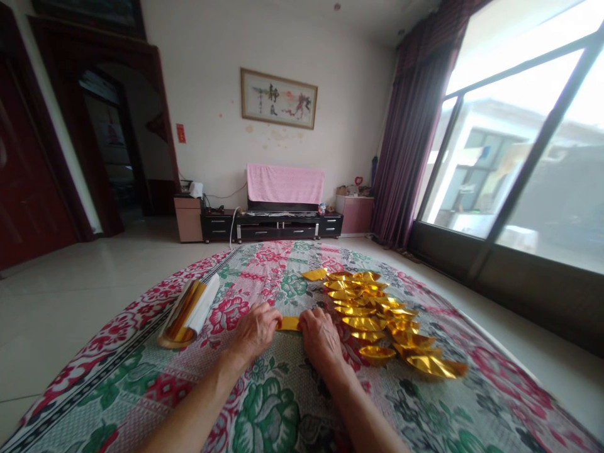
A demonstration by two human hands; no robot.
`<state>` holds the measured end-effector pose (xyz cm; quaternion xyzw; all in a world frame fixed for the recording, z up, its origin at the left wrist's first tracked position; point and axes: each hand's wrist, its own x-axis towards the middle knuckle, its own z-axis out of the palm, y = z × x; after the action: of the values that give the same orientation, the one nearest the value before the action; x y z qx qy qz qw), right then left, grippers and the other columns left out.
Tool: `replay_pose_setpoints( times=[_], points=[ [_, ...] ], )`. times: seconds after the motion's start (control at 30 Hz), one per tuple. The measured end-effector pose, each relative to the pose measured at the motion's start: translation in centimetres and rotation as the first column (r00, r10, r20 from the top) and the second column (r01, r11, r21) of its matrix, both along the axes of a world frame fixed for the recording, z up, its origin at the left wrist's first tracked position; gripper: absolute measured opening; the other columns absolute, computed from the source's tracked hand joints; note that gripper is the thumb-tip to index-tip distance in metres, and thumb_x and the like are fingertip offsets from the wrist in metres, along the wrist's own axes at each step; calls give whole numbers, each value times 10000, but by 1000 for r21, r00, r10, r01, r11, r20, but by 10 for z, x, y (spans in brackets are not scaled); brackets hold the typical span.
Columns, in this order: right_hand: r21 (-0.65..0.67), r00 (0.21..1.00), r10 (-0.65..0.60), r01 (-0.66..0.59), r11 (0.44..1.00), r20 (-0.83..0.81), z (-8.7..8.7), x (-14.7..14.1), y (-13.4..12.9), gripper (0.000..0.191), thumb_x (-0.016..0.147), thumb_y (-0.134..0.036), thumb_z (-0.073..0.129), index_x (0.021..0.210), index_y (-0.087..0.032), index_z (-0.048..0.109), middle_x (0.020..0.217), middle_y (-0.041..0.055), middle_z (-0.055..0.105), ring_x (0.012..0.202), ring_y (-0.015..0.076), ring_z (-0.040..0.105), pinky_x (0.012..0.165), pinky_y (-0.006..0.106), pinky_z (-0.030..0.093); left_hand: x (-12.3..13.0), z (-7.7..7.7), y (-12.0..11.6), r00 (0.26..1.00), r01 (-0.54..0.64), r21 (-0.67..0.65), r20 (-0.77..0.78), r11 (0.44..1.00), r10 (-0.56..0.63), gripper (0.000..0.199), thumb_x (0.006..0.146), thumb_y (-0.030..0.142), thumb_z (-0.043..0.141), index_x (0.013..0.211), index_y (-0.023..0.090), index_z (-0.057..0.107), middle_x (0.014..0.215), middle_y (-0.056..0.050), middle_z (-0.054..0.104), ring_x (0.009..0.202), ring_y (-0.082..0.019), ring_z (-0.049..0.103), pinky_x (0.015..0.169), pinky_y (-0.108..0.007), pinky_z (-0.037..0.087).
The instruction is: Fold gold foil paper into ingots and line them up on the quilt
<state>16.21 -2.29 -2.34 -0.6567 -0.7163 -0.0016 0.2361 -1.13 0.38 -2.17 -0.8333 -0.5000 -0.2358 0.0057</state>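
Observation:
A folded strip of gold foil paper [289, 323] lies low over the cloth, stretched between my two hands. My left hand [257, 328] pinches its left end, fingers closed. At the other end, my right hand [321, 333] grips it with bent fingers. Close by on the right are rows of folded gold paper ingots [363, 323], several of them, boat-shaped and shiny. One flatter gold piece [314, 274] sits at the far left of that group. Left of my hands rests a stack of gold foil sheets [185, 309], partly curled, with a white sheet [207, 301] along its right side.
A patterned floral tablecloth [264, 409] covers the round table under my hands. Beyond it stand a low black TV cabinet [278, 229] and a screen under a pink cloth [285, 184]. Purple curtains [406, 138] and a large window are to the right.

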Motion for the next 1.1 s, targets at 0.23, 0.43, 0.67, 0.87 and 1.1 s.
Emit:
replay_pose_setpoints(
  times=[0.23,0.43,0.67,0.87,1.1],
  points=[
    [-8,1000,7,-7,1000,-7,2,0,-1,228,892,-279,405,833,-238,622,910,45,524,839,163,452,653,246,289,-3,0,2,1000,13,-24,-17,1000,-13,285,868,206,402,874,261,682,799,-30,549,819,-155,482,740,-251,369],
    [9,1000,25,-25,1000,-18,1,1,0,245,898,-262,393,841,-228,629,933,52,522,854,161,461,677,247,312,-8,0,5,994,93,-57,60,994,-89,307,874,215,403,973,266,689,840,-36,561,852,-144,496,775,-242,390],
    [-3,999,28,-28,1000,-27,2,2,-1,236,894,-241,401,839,-227,630,935,54,527,846,160,467,668,245,320,-13,-1,9,988,108,-97,121,989,-96,285,868,258,432,965,278,699,858,-37,580,849,-146,522,790,-256,416],
    [7,999,44,-44,999,-2,3,0,0,207,879,-204,424,818,-226,620,949,46,526,877,160,459,648,246,300,-13,-4,11,989,96,-64,115,993,-88,291,865,246,429,974,283,696,844,-34,577,819,-140,529,771,-260,419],
    [29,991,123,-125,992,42,5,0,-1,178,855,-188,468,803,-245,629,936,18,540,872,158,437,629,249,273,-13,-3,10,991,99,-80,98,992,-91,317,859,211,401,946,245,704,841,-44,565,822,-144,522,777,-264,418]
  ],
)
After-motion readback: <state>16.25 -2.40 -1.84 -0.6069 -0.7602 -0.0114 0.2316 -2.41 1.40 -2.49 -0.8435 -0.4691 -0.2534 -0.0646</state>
